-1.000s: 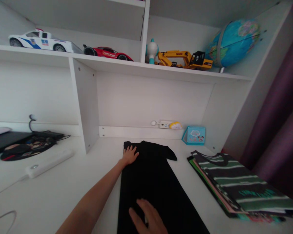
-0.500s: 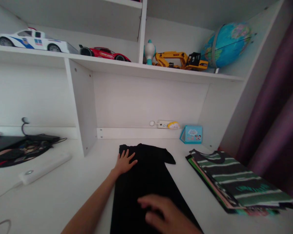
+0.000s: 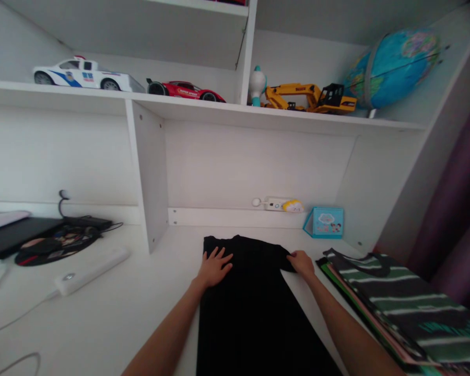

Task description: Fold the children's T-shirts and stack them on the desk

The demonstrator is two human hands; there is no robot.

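Note:
A black T-shirt point(image 3: 254, 308) lies on the white desk, folded lengthwise, with one short sleeve sticking out to the right. My left hand point(image 3: 214, 267) rests flat on its upper left part, fingers spread. At the end of the sleeve, my right hand point(image 3: 302, 262) pinches the black cloth between thumb and fingers. Just right of my right arm is a stack of folded clothes, topped by a green, grey and white striped T-shirt point(image 3: 407, 297).
A white power strip point(image 3: 92, 271) and a round dark mat point(image 3: 58, 245) lie at the left. A blue desk calendar point(image 3: 325, 222) stands at the back right. Above runs a shelf point(image 3: 203, 110) with toy cars, a yellow toy excavator point(image 3: 313, 97) and a globe point(image 3: 394, 68).
My right hand has moved forward and right from above the shirt's middle to its sleeve and taken hold of it. My left hand stays on the shirt. The view has shifted slightly left.

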